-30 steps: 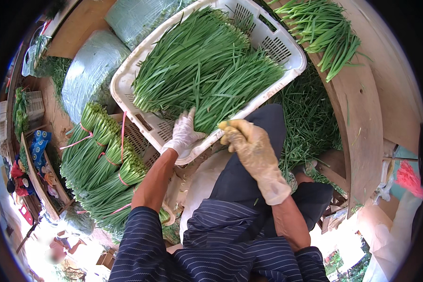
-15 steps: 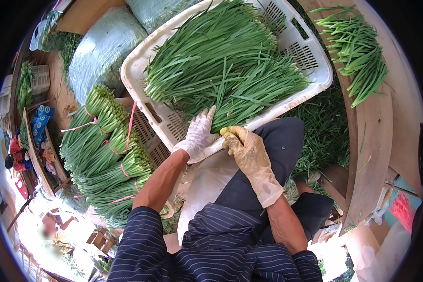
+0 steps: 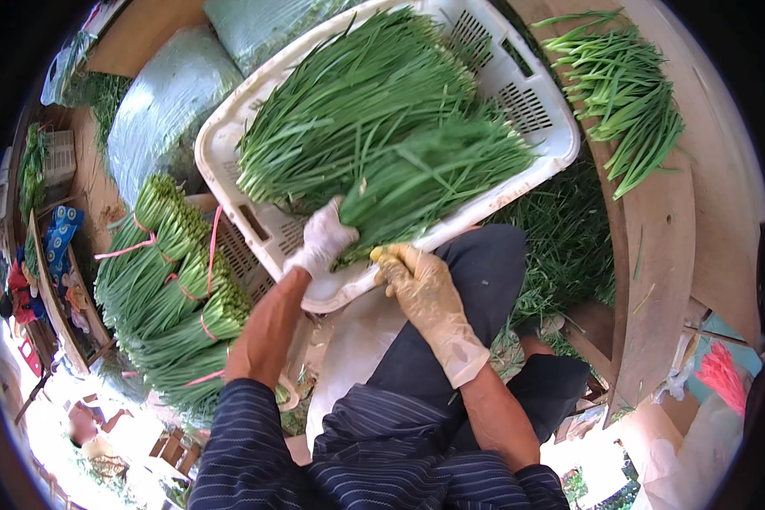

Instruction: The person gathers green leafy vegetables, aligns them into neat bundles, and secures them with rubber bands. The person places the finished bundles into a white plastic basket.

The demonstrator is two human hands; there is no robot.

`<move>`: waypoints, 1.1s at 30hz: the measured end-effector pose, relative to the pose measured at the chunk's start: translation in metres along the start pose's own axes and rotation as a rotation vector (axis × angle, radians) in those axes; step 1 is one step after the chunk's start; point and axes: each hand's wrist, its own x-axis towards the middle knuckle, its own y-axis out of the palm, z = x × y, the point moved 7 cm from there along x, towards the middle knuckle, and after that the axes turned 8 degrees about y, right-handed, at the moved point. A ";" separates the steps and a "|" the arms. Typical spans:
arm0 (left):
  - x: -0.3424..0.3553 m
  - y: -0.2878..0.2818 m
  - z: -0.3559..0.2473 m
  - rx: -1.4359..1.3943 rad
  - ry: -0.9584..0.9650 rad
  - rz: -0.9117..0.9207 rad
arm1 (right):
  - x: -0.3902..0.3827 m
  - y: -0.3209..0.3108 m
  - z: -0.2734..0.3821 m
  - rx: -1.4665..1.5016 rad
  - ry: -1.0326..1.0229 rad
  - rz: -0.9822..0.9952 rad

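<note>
A white plastic crate (image 3: 221, 144) sits tilted before me, holding long flat green garlic chives (image 3: 348, 102) in two heaps. My left hand (image 3: 325, 236), in a white glove, is closed on the end of the nearer chives (image 3: 438, 174), whose leaves are smeared by motion. My right hand (image 3: 421, 285), in a yellowish stained glove, is closed at the crate's near rim, above my thigh. Its fingertips are pressed together; what they hold, if anything, is too small to make out.
Chive bundles tied with pink bands (image 3: 174, 289) are stacked at the left. Plastic-wrapped bales (image 3: 174, 102) stand behind them. On the wooden board (image 3: 654, 255) at the right lies a loose bunch of chives (image 3: 625, 102). Loose greens (image 3: 565, 238) lie beneath the crate's right side. Pink plastic strips (image 3: 722, 378) hang farther right.
My left hand has gone from lying on the chives with fingers stretched to closing on them, and the leaves are now moving. My right hand stays closed by the rim. The whole view has shifted slightly.
</note>
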 end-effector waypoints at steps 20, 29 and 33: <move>-0.050 0.005 -0.016 0.190 0.124 0.037 | 0.005 -0.011 -0.002 0.416 0.053 0.073; -0.011 0.051 0.001 0.512 0.082 0.012 | 0.005 -0.006 -0.004 0.493 0.126 0.099; 0.000 0.062 0.016 0.562 -0.003 0.007 | 0.006 -0.003 -0.005 0.503 0.108 0.128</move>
